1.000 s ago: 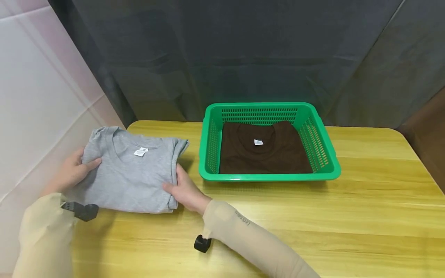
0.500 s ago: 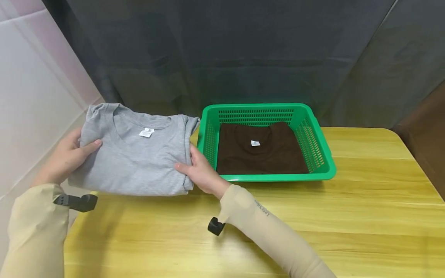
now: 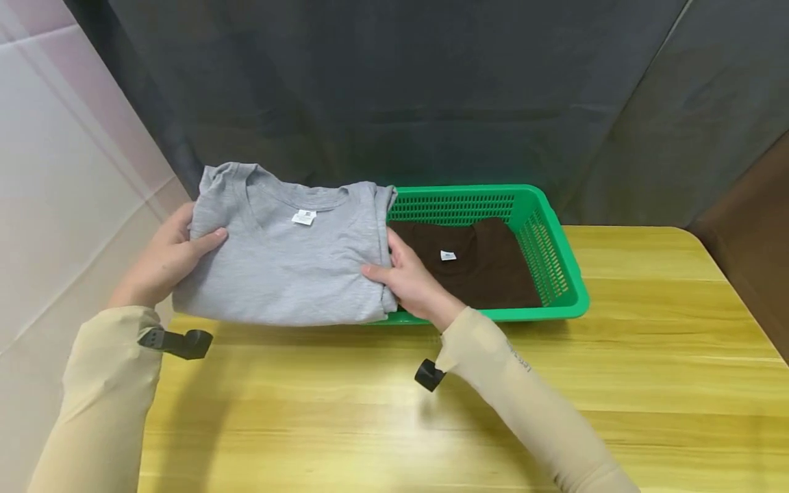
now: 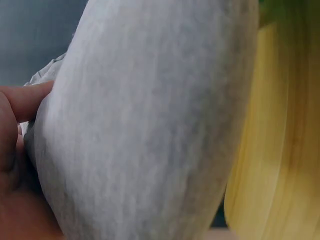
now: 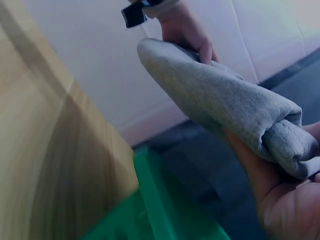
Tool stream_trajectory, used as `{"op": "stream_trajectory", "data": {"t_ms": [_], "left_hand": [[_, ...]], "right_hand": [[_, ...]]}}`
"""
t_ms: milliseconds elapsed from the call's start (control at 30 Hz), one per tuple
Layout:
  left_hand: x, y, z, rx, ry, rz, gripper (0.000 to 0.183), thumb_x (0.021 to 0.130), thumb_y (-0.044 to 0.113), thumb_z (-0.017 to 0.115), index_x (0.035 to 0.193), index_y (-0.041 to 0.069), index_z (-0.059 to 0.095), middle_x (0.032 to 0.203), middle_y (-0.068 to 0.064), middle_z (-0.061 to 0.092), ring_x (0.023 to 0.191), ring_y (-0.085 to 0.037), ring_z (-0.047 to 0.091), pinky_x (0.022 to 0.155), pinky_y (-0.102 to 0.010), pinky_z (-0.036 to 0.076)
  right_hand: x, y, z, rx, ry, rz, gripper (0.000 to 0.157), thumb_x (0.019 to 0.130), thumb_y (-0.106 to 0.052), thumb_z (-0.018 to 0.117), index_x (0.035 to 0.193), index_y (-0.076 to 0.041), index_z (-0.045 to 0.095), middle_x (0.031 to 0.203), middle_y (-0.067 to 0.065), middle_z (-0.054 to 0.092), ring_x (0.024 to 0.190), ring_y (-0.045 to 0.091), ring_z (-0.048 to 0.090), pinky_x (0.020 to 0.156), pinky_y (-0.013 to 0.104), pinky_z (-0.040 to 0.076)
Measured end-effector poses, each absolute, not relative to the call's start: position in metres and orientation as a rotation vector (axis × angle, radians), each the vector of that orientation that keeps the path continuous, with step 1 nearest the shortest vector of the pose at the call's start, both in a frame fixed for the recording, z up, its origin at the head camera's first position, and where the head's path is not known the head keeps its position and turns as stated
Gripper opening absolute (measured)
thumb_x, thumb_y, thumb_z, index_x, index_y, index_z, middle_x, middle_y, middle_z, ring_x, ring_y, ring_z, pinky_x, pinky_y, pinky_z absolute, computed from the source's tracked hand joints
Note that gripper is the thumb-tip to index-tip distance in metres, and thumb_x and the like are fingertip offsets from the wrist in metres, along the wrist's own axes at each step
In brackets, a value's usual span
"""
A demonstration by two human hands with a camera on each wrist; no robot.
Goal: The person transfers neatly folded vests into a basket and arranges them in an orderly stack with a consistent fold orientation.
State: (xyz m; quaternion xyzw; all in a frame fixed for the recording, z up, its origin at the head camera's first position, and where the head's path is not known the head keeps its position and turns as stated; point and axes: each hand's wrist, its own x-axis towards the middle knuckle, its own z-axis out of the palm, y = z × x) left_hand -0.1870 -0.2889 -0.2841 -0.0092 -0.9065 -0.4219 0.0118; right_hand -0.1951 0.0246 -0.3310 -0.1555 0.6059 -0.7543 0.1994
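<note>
A folded grey T-shirt (image 3: 290,267) with a white neck label is held up above the table between both hands. My left hand (image 3: 166,257) grips its left edge, thumb on top. At the opposite edge my right hand (image 3: 416,277) pinches the cloth, thumb over the front and fingers underneath, as the right wrist view shows with the folded layers (image 5: 225,100). Behind the right hand is a green plastic basket (image 3: 564,274) holding a folded dark brown T-shirt (image 3: 493,267). The grey shirt hides the basket's left end. In the left wrist view grey cloth (image 4: 140,120) fills most of the picture.
The basket stands on a yellow wood-grain table (image 3: 666,342) near its back edge. A dark grey curtain (image 3: 431,89) hangs behind, and a white wall (image 3: 74,192) rises on the left. A brown surface (image 3: 752,239) borders the right side.
Both hands have lifted the grey T-shirt up from near the tabletop and carried it right, so it now overlaps the basket's left end in the head view. The brown shirt stays in the basket.
</note>
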Motion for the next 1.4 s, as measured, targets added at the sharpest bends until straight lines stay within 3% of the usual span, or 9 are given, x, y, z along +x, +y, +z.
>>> {"op": "stream_trajectory", "data": {"t_ms": [100,200,300,567,900,1400], "left_hand": [[-0.195,-0.274,-0.285,-0.052,-2.822,-1.371,0.054,0.093,0.030,0.049,0.133,0.002,0.027,0.120,-0.010,0.038,0.100,-0.014,0.041,0.081,-0.030,0.038],[-0.201,-0.259,-0.284,-0.046,-2.806,-1.468,0.057,0.093,0.028,0.049,0.136,0.002,0.022,0.126,-0.016,0.034,0.108,-0.026,0.038,0.089,-0.047,0.036],[-0.206,-0.245,-0.282,-0.025,-2.784,-1.534,0.059,0.093,0.028,0.049,0.138,0.002,0.020,0.130,-0.019,0.031,0.113,-0.032,0.034,0.095,-0.056,0.029],[-0.215,-0.209,-0.282,-0.021,-2.720,-1.672,0.058,0.093,0.026,0.049,0.138,0.004,0.021,0.133,-0.019,0.030,0.116,-0.033,0.034,0.098,-0.055,0.027],[-0.226,-0.170,-0.290,-0.017,-2.677,-1.749,0.050,0.093,0.017,0.048,0.136,0.003,0.026,0.132,-0.018,0.035,0.118,-0.031,0.036,0.101,-0.050,0.028],[-0.245,-0.119,-0.316,0.026,-2.634,-1.951,0.046,0.094,0.014,0.048,0.135,0.007,0.029,0.133,-0.015,0.038,0.119,-0.031,0.039,0.101,-0.048,0.030]], "right_hand": [[-0.200,0.041,-0.333,-0.442,1.701,-2.106,0.063,0.090,0.005,0.047,0.143,-0.018,0.021,0.134,0.017,0.042,0.111,0.026,0.049,0.087,0.035,0.045],[-0.205,0.056,-0.335,-0.445,1.720,-2.094,0.062,0.090,0.004,0.046,0.143,-0.018,0.021,0.134,0.016,0.041,0.111,0.025,0.049,0.085,0.034,0.046],[-0.209,0.070,-0.332,-0.434,1.738,-2.074,0.061,0.091,0.003,0.046,0.142,-0.019,0.021,0.132,0.017,0.042,0.105,0.023,0.052,0.082,0.033,0.048],[-0.217,0.105,-0.325,-0.395,1.772,-2.057,0.061,0.092,0.001,0.045,0.143,-0.021,0.020,0.129,0.017,0.043,0.096,0.018,0.056,0.075,0.034,0.050],[-0.226,0.146,-0.328,-0.388,1.863,-2.013,0.058,0.092,-0.001,0.046,0.142,-0.016,0.020,0.117,0.007,0.049,0.087,0.014,0.059,0.072,0.030,0.051],[-0.233,0.198,-0.338,-0.273,1.981,-1.942,0.053,0.092,-0.009,0.051,0.138,-0.017,0.026,0.108,0.000,0.050,0.084,0.012,0.057,0.071,0.026,0.050]]}}
